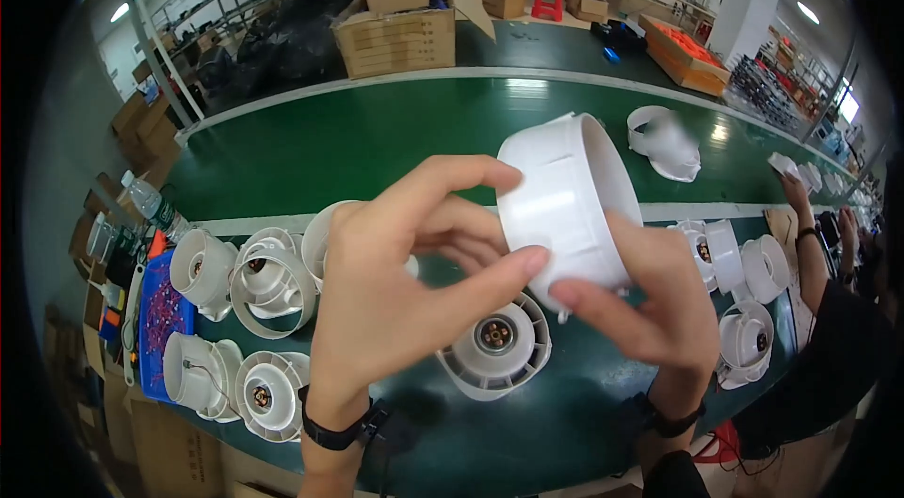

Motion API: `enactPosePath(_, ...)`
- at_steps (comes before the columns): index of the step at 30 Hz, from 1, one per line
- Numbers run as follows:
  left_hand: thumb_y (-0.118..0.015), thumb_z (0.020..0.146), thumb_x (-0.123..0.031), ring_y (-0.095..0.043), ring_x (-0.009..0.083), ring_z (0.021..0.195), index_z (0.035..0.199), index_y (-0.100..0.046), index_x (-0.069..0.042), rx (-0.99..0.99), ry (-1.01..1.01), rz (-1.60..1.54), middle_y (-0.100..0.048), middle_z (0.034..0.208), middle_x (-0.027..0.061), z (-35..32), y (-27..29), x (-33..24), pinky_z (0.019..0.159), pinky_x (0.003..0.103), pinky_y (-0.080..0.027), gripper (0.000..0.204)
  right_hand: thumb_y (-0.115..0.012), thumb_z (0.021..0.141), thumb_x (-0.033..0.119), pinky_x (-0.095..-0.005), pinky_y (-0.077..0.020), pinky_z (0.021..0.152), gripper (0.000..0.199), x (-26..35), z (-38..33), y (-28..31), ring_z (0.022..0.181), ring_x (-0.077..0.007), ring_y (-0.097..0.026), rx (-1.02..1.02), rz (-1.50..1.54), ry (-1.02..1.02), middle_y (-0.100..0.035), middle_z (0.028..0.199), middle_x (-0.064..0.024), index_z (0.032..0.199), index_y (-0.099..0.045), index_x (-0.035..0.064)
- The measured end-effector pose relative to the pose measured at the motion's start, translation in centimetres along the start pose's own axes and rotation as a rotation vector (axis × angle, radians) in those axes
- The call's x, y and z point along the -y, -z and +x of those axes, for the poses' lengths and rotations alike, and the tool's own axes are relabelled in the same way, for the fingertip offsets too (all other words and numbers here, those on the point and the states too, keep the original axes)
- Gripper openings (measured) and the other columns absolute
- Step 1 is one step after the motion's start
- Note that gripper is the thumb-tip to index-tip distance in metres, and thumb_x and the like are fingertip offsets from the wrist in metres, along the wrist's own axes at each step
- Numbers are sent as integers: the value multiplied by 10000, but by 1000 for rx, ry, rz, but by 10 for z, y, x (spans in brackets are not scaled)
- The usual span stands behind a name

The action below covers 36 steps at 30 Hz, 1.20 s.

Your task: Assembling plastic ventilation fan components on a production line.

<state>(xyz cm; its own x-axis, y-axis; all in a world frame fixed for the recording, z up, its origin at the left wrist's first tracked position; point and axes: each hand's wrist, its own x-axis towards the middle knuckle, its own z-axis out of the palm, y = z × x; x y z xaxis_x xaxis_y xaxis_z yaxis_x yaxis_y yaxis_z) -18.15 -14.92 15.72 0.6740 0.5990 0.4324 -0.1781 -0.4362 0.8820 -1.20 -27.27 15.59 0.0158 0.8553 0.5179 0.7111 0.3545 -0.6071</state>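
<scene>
A white cylindrical plastic housing [551,197] is held up above the bench, tilted so its open end faces right. My left hand [405,263] grips its left side, thumb low and index finger higher on the wall. My right hand [654,296] holds the lower right rim, its thumb outside and its fingers partly hidden by the opening. Below them on the green bench sits a white round motor base [494,338] with ribs around its edge and a dark centre with copper-coloured contacts. My left hand partly covers another white housing [325,234].
Several white housings and motor bases [273,281] stand at left, beside a blue tray [151,376] of small red parts and a water bottle [151,201]. More housings [749,338] stand at right, near a co-worker's arm [810,253]. Beyond runs a green conveyor belt [377,140].
</scene>
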Motion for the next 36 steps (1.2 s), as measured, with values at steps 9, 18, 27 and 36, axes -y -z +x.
enactPosePath(9,-664,876,-105,-649,161,942,1364,-442,45,-69,-17,-194,-674,1022,133,3,14,3,758,269,-523,557,-803,667,74,-416,-488,815,274,-2,9,-3,939,-365,-618,128,-176,227,-656,892,-128,891,-652,25)
enactPosePath(18,-666,910,-77,-623,75,763,1160,-491,12,-106,29,-254,-683,904,84,-6,-10,0,676,203,-493,318,-704,864,127,-317,-500,827,275,-7,9,2,990,-208,-644,201,316,95,-685,1033,-88,1091,-626,-8)
enactPosePath(27,-786,772,-219,-643,281,1070,1317,-463,-6,-80,-46,361,-636,1142,199,-24,-16,20,808,345,-548,669,-679,904,121,-257,-492,721,204,-38,9,-5,787,-94,-617,-94,196,-78,-678,859,-52,1024,-648,-40)
enactPosePath(36,-860,628,-425,-349,460,1369,1490,-307,-45,450,92,980,-342,1471,291,-89,-49,81,1115,512,-326,1092,-677,883,93,-254,-492,709,200,-30,0,26,736,-101,-611,-125,-9,-88,-672,790,-83,1001,-641,-65)
